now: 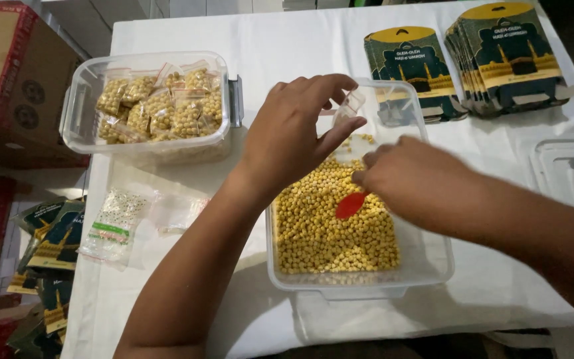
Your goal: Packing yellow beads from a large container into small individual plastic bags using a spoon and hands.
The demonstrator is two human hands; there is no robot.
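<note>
Two clear plastic tubs [426, 266] [78, 126] are sitting here, one red scoop [350, 205], two stacks of printed cards [410, 63] [509, 56], and two hands [293, 133] [413, 179] are working.

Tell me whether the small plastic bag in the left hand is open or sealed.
Open: the left hand pinches the small clear bag with its mouth spread above the yellow beans.

— What is the work surface?
— A table under a white cloth [287, 40], evenly lit.
— And beside it?
— A pale tiled floor [48, 183] on the left, with cardboard boxes [8, 73] stacked there.
</note>
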